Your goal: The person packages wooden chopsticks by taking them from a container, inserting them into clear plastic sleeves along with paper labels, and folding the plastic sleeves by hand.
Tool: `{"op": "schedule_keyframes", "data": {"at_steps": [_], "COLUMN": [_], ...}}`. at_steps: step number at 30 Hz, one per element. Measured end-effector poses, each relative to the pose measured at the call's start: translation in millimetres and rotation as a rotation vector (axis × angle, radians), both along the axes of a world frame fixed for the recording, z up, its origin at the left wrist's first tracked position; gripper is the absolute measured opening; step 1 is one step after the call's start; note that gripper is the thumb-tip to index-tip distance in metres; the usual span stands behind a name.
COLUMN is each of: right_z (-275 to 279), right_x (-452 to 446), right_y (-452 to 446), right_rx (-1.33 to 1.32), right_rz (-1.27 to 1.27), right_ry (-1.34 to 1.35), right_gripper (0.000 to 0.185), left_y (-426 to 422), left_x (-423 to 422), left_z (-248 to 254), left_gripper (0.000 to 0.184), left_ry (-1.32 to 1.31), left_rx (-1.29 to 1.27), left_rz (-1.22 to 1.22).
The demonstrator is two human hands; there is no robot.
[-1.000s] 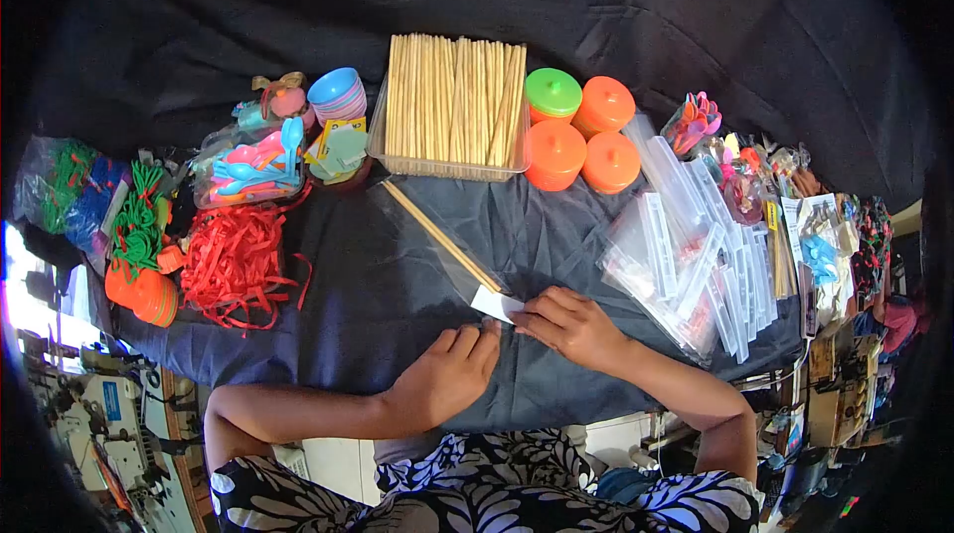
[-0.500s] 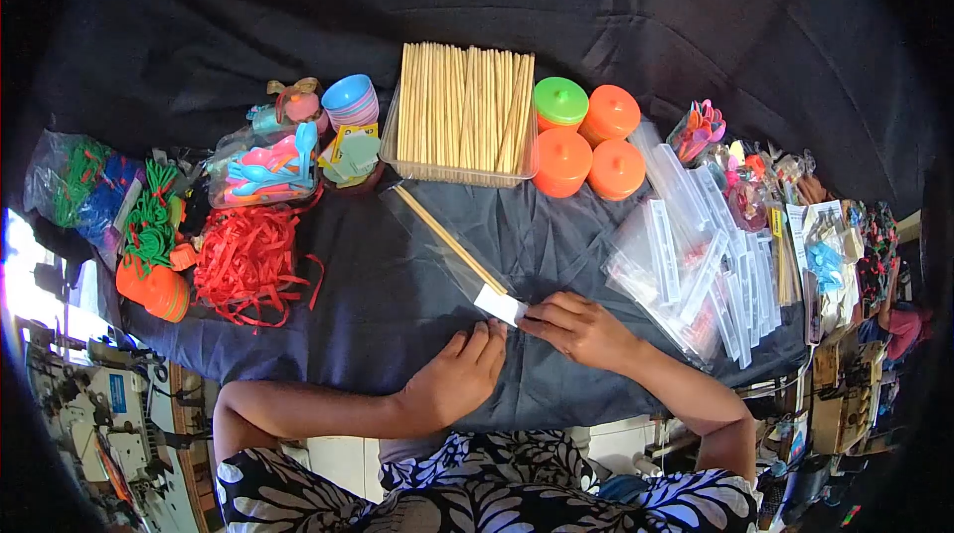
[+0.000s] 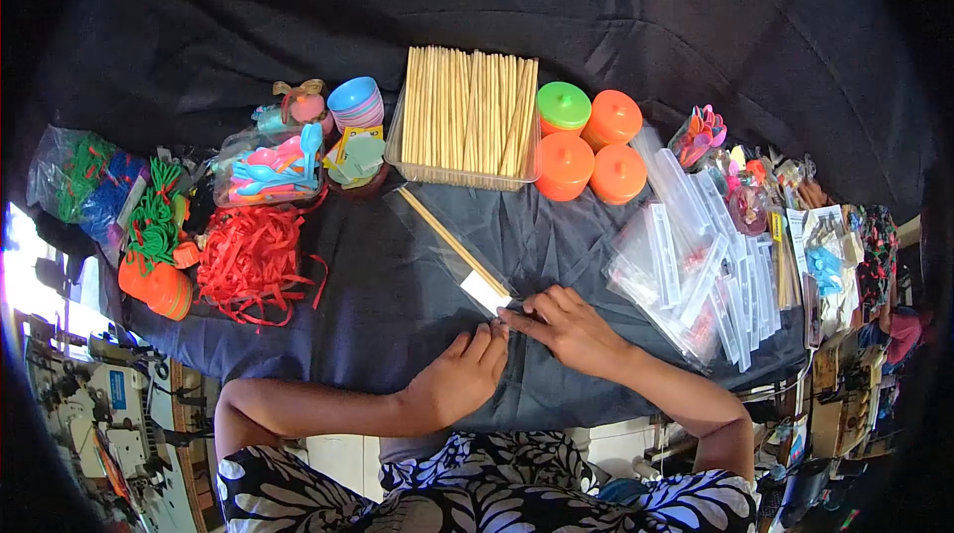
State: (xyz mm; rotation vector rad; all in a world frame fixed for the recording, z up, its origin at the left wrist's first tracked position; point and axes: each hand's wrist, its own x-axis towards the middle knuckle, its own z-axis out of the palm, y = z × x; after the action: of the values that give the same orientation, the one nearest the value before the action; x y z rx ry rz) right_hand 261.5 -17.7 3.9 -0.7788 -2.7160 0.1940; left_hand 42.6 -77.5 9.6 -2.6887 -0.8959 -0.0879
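A clear plastic bag (image 3: 429, 240) lies slantwise on the dark cloth, with a pair of thin wooden sticks (image 3: 452, 240) inside. At its near end sits a small white card (image 3: 485, 292), which overlaps the sticks' lower tips. My left hand (image 3: 462, 374) is closed, its fingertips gathered at the near end of the bag. My right hand (image 3: 571, 329) meets it from the right, index finger stretched toward the card's lower corner and the other fingers bent. Both hands' fingertips nearly touch, and they partly hide the bag's end.
Beyond the bag stands a clear tub of wooden sticks (image 3: 467, 116). Orange lidded containers (image 3: 566, 165) and a green-lidded one are beside it. Red ribbon strips (image 3: 253, 260) and a container of plastic spoons (image 3: 273, 170) lie left. Clear plastic cases (image 3: 735, 280) are heaped right.
My right hand has moved left, closer to my left hand. The white card sits slightly farther left and up, and its slant has changed. My left hand has barely moved.
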Motion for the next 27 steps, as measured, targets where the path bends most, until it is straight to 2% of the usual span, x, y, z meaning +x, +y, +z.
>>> {"op": "schedule_keyframes", "data": {"at_steps": [10,18,25,27], "right_z": [-2.1,6.9,17.0,16.2], "right_x": [-1.1,-8.9,-20.1,-15.5], "right_y": [0.1,-1.8,-4.2,-1.9], "right_rx": [0.024,0.055,0.108,0.018], "right_rz": [-0.012,-0.039,-0.095,-0.066], "right_ry": [0.014,-0.2,-0.272,-0.252], "right_gripper": [0.048,0.053,0.053,0.052], "left_y": [0.8,1.5,2.8,5.7], "left_x": [-0.4,-0.9,-1.7,-2.6], "left_z": [1.9,-0.7,0.2,5.0], "left_gripper": [0.045,0.043,0.041,0.038], "left_ry": [-0.001,-0.022,-0.018,-0.072], "left_rx": [0.006,0.002,-0.003,-0.003], "left_rz": [0.004,-0.002,0.007,-0.007]}}
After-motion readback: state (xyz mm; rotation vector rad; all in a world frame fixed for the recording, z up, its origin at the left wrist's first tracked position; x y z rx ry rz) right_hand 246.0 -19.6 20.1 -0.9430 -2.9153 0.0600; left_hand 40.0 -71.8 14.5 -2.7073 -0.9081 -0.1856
